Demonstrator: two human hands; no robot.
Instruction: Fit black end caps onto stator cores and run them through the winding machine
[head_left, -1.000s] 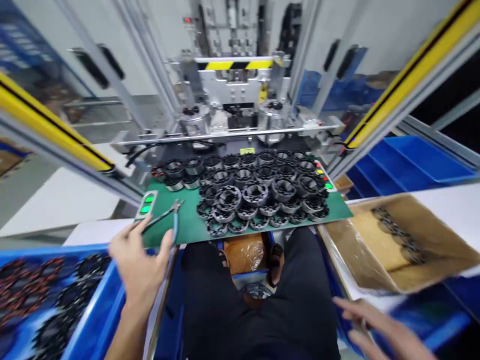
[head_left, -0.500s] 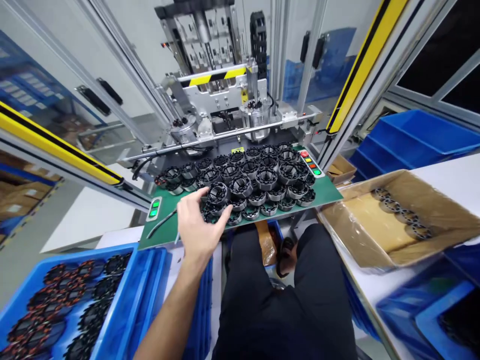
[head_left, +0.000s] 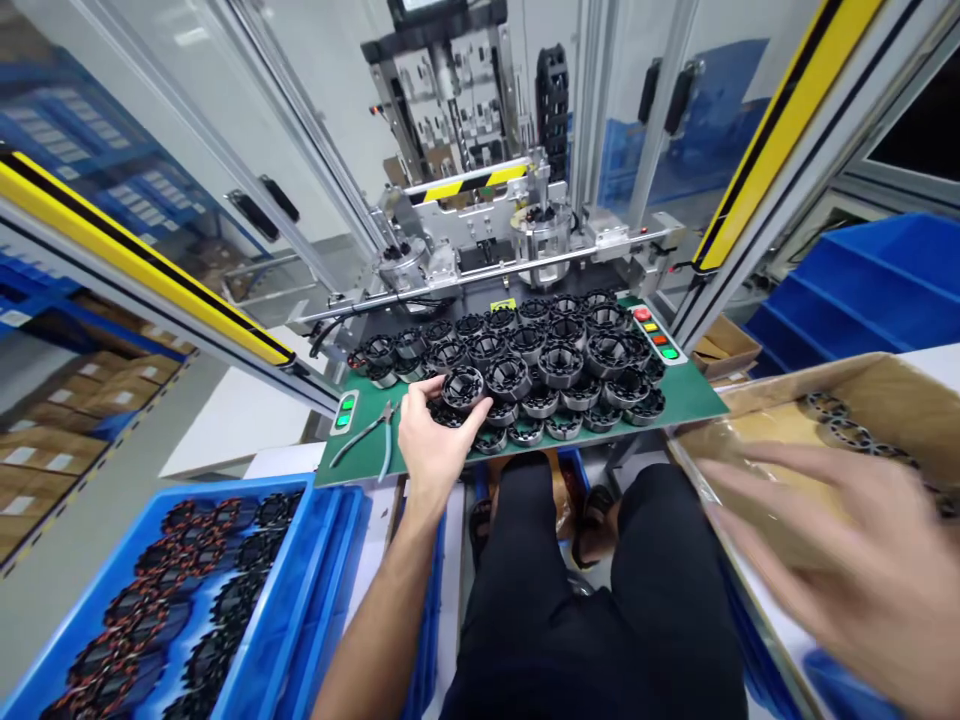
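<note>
My left hand (head_left: 437, 436) has its thumb and fingers around a motor stator (head_left: 463, 388), a grey metal ring with black plastic ends, at the front left of the stacked stators. More stators (head_left: 561, 364) of the same kind stand in rows, partly two high, on the green work surface (head_left: 694, 392). Diagonal cutters (head_left: 367, 440) lie on it left of that hand. At the right, my right hand (head_left: 847, 550) is smeared by motion, its fingers stretched out and apart with nothing seen in them. It is over the near side of a cardboard box (head_left: 720, 465).
A machine with a metal fixture (head_left: 540, 245) stands behind the stators. Button panels (head_left: 656, 335) flank the green surface. At the left, a blue crate (head_left: 169, 492) holds wound stators. Several bare rings (head_left: 847, 432) lie in the cardboard box; blue bins (head_left: 892, 280) stand behind it.
My right hand has come into view at the right, over the box. My left thumb and fingers have closed on the front-left stator. The whole view has shifted, and the cutters show more fully.
</note>
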